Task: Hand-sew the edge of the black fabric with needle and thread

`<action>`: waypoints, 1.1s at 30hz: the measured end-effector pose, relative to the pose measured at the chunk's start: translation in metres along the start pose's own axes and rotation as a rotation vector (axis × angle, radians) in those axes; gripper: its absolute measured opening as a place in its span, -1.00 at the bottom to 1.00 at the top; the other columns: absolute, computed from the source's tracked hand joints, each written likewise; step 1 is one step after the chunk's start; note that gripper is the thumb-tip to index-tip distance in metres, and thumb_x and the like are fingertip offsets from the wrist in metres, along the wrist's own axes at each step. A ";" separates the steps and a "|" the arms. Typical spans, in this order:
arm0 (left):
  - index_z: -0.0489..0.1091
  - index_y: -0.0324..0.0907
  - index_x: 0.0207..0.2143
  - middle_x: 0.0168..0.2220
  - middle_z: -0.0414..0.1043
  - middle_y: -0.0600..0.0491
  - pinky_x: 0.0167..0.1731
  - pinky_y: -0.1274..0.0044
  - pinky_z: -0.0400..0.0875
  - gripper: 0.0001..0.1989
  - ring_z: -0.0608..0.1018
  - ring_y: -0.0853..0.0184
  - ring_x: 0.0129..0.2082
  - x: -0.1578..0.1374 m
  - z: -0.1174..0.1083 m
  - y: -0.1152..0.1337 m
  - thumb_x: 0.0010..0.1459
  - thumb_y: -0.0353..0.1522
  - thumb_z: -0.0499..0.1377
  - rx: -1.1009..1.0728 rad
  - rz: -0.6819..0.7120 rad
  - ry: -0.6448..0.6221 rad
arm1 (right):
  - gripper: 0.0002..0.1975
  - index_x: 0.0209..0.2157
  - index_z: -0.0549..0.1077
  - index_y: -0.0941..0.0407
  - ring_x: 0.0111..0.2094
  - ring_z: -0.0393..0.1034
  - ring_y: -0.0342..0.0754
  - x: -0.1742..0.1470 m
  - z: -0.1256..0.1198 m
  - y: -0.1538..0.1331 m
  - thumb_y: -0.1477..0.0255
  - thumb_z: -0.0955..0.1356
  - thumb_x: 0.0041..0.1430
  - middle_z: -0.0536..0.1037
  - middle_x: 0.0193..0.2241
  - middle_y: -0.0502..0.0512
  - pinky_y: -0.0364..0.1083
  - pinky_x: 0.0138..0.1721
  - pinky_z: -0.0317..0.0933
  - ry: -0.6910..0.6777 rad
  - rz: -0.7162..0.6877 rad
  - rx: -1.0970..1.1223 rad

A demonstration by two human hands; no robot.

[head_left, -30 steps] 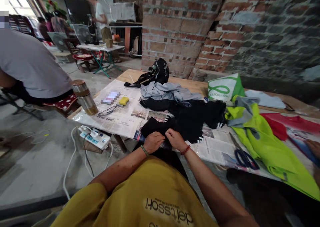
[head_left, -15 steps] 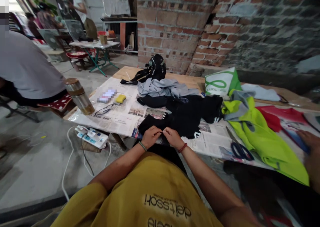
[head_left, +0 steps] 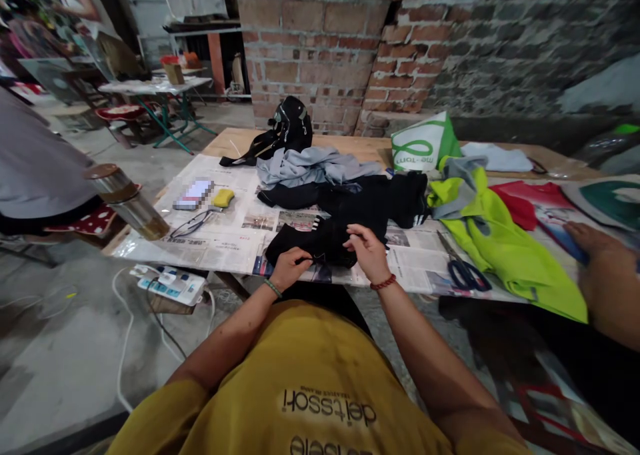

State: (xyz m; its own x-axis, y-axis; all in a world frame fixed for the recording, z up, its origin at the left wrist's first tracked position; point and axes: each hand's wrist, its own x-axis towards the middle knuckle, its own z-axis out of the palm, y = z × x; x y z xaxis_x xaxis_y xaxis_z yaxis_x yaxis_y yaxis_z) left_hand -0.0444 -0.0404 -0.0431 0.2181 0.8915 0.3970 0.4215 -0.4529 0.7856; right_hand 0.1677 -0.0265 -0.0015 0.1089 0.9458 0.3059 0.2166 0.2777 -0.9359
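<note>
A black garment [head_left: 333, 231] with small white stripes lies bunched at the table's front edge. My left hand [head_left: 291, 268] pinches a bit of its near edge between thumb and fingertips. Just right of it, my right hand [head_left: 369, 251] is raised over the cloth, its thumb and fingertips drawn together. Whatever those fingers hold, if anything, is too small to make out. More black cloth and a grey garment [head_left: 315, 167] are heaped behind. Dark-handled scissors [head_left: 465, 271] lie to the right, apart from my hands.
Newspaper [head_left: 240, 241] covers the table. Around the cloth are a steel flask [head_left: 133, 205], a phone [head_left: 194, 195], a yellow sponge-like block [head_left: 223, 198], glasses [head_left: 193, 223], a black bag [head_left: 293, 125] and a neon-yellow garment [head_left: 505, 255]. A co-worker's hand [head_left: 595, 241] rests at right.
My right hand has lifted away from my left, up and to the right, with its fingers raised. My left hand stays at the black garment. The view has turned slightly right.
</note>
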 end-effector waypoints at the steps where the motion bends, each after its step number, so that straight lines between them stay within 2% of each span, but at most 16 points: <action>1: 0.47 -0.21 -0.45 -0.46 0.42 0.08 -0.40 0.61 0.30 -0.93 0.43 0.44 -0.45 0.000 0.000 0.000 0.02 -0.45 0.17 -0.001 -0.003 0.002 | -0.75 -0.21 0.41 0.11 -0.45 0.41 -0.19 -0.007 -0.006 0.001 0.34 0.27 0.08 0.47 -0.28 0.07 -0.18 -0.43 0.29 0.076 -0.022 -0.003; 2: 0.47 -0.22 -0.45 -0.47 0.41 0.08 -0.41 0.61 0.30 -0.93 0.43 0.44 -0.46 0.000 0.001 0.000 0.03 -0.45 0.17 0.000 -0.007 0.004 | -0.79 -0.26 0.41 0.12 -0.45 0.40 -0.18 -0.015 -0.011 0.001 0.33 0.27 0.09 0.48 -0.34 0.05 -0.17 -0.40 0.29 0.129 -0.035 -0.020; 4: 0.47 -0.22 -0.46 -0.49 0.40 0.08 -0.42 0.61 0.29 -0.92 0.42 0.44 -0.47 0.001 0.002 0.001 0.04 -0.43 0.17 0.004 -0.015 0.009 | -0.82 -0.39 0.41 0.14 -0.47 0.38 -0.17 -0.037 -0.012 0.003 0.33 0.26 0.11 0.46 -0.50 0.00 -0.16 -0.38 0.28 0.126 -0.045 -0.090; 7: 0.47 -0.22 -0.46 -0.50 0.40 0.09 -0.43 0.62 0.29 -0.92 0.41 0.45 -0.48 0.001 0.003 0.001 0.03 -0.42 0.18 0.007 -0.025 0.023 | -0.80 -0.50 0.42 0.13 -0.55 0.36 -0.17 -0.069 0.002 0.005 0.35 0.25 0.11 0.42 -0.62 -0.03 -0.18 -0.44 0.25 -0.106 0.001 -0.213; 9: 0.47 -0.22 -0.46 -0.50 0.40 0.09 -0.43 0.62 0.29 -0.92 0.41 0.45 -0.48 0.001 0.003 0.001 0.04 -0.42 0.18 -0.001 -0.026 0.030 | -0.84 -0.39 0.44 0.12 -0.64 0.34 -0.19 -0.082 0.018 0.005 0.39 0.25 0.09 0.43 -0.64 -0.06 -0.20 -0.54 0.24 -0.245 0.130 -0.212; 11: 0.47 -0.21 -0.46 -0.50 0.39 0.09 -0.44 0.62 0.30 -0.91 0.42 0.45 -0.47 0.000 0.002 0.000 0.05 -0.41 0.18 -0.014 -0.022 0.023 | -0.75 -0.20 0.41 0.11 -0.68 0.34 -0.21 -0.085 0.031 0.003 0.43 0.25 0.05 0.49 -0.55 -0.05 -0.23 -0.62 0.21 -0.297 0.258 -0.171; 13: 0.48 -0.21 -0.45 -0.50 0.39 0.09 -0.45 0.62 0.30 -0.91 0.42 0.45 -0.47 0.000 0.002 -0.001 0.05 -0.40 0.18 -0.032 -0.011 0.008 | -0.69 -0.12 0.36 0.11 -0.70 0.34 -0.23 -0.079 0.039 0.001 0.43 0.26 0.04 0.52 -0.47 -0.01 -0.25 -0.69 0.17 -0.319 0.334 -0.144; 18: 0.50 -0.20 -0.43 -0.48 0.43 0.07 -0.44 0.61 0.34 -0.90 0.45 0.44 -0.46 -0.001 0.001 -0.003 0.05 -0.38 0.19 -0.084 0.036 -0.025 | -0.79 -0.31 0.38 0.14 -0.74 0.31 -0.23 -0.062 0.048 0.000 0.34 0.21 0.10 0.46 -0.57 -0.05 -0.27 -0.77 0.04 -0.425 0.385 -0.116; 21: 0.50 -0.20 -0.41 -0.47 0.45 0.05 -0.43 0.60 0.35 -0.91 0.46 0.43 -0.45 -0.001 0.000 -0.003 0.04 -0.39 0.20 -0.072 0.067 -0.049 | -0.78 -0.47 0.35 0.14 -0.75 0.24 -0.26 -0.062 0.049 0.003 0.36 0.18 0.14 0.40 -0.65 -0.09 -0.27 -0.71 0.05 -0.371 0.335 -0.162; 23: 0.50 -0.21 -0.41 -0.47 0.45 0.05 -0.42 0.60 0.36 -0.92 0.46 0.43 -0.45 -0.001 0.001 -0.002 0.04 -0.40 0.20 -0.049 0.078 -0.060 | -0.77 -0.53 0.34 0.13 -0.69 0.25 -0.24 -0.066 0.046 0.005 0.39 0.18 0.14 0.37 -0.67 -0.08 -0.26 -0.63 0.08 -0.313 0.240 -0.258; 27: 0.50 -0.20 -0.44 -0.49 0.45 0.06 -0.40 0.60 0.35 -0.92 0.44 0.44 -0.46 -0.002 0.002 0.002 0.04 -0.41 0.19 -0.010 0.078 -0.075 | -0.81 -0.52 0.36 0.13 -0.53 0.28 -0.18 -0.073 0.038 0.007 0.46 0.20 0.14 0.42 -0.60 -0.02 -0.21 -0.47 0.09 -0.265 0.008 -0.455; 33: 0.48 -0.20 -0.45 -0.50 0.43 0.07 -0.40 0.60 0.34 -0.87 0.43 0.43 -0.46 -0.001 0.001 0.005 0.08 -0.38 0.16 0.014 0.061 -0.082 | -0.82 -0.48 0.38 0.12 -0.48 0.32 -0.13 -0.067 0.034 0.003 0.46 0.20 0.14 0.46 -0.54 0.03 -0.17 -0.40 0.11 -0.193 -0.092 -0.510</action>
State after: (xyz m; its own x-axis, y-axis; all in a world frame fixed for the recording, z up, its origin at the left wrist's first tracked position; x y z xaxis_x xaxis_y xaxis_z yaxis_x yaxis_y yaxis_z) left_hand -0.0421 -0.0436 -0.0402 0.3149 0.8592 0.4032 0.4170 -0.5069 0.7544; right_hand 0.1276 -0.0831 -0.0303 -0.1017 0.9486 0.2997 0.6644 0.2890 -0.6893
